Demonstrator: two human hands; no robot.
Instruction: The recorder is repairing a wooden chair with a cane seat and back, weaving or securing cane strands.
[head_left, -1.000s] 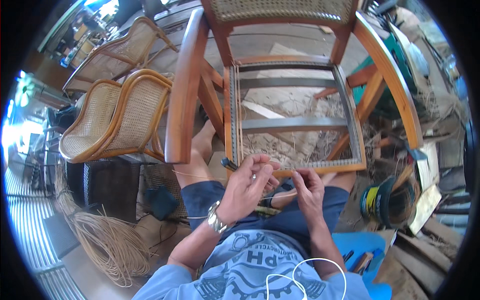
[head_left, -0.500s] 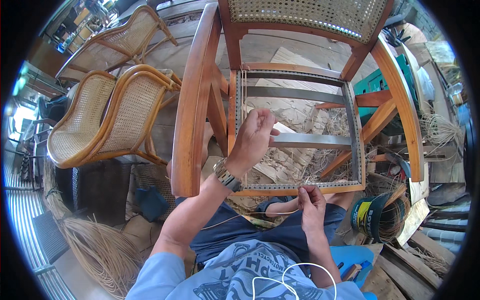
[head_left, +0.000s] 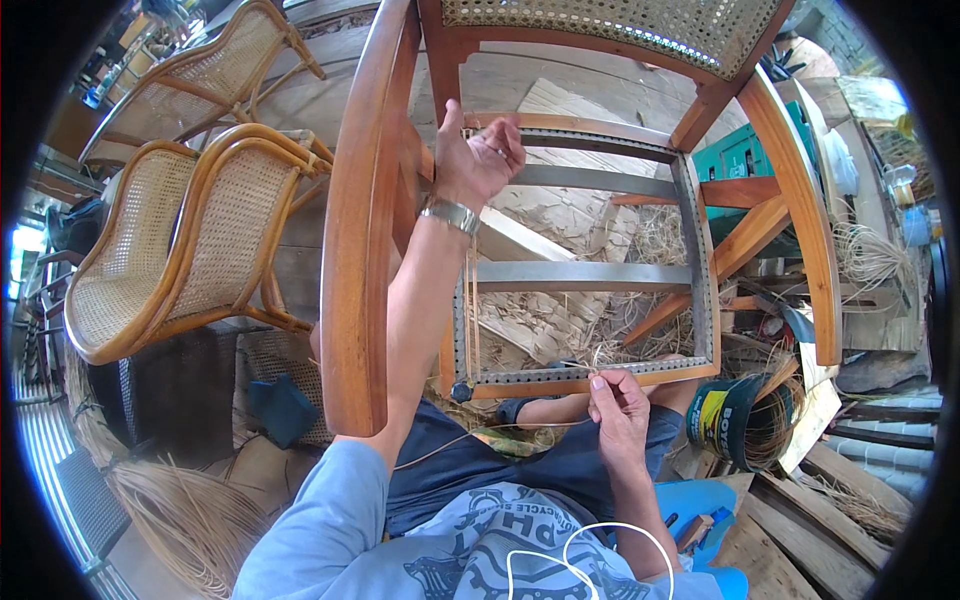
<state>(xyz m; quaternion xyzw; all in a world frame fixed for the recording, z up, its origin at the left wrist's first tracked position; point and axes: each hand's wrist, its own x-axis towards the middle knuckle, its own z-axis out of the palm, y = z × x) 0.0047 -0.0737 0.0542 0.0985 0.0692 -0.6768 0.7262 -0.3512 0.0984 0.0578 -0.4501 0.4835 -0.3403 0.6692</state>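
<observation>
A wooden armchair stands before me, its seat frame (head_left: 660, 376) without a woven panel and lined with small holes. Along the frame's left side run a few pale cane strands (head_left: 469, 310). My left hand (head_left: 478, 163) is over the back left corner, palm up, thumb stretched away from half-curled fingers; I see nothing in it. At the front rail my right hand (head_left: 618, 398) pinches a thin cane strand (head_left: 480, 430), which trails left across my lap. A dark peg (head_left: 461, 391) sits at the frame's front left corner.
Two rattan chairs (head_left: 225, 210) stand at left, above a big bundle of loose cane (head_left: 185, 510). A dark green bucket (head_left: 735, 420) holding coiled cane is at right. A green crate (head_left: 740, 150) sits behind the right armrest (head_left: 795, 210). Scraps litter the floor under the seat.
My left hand has moved from over the left part of the seat to the back left corner, turning palm up with its thumb out. My right hand still pinches at the front rail.
</observation>
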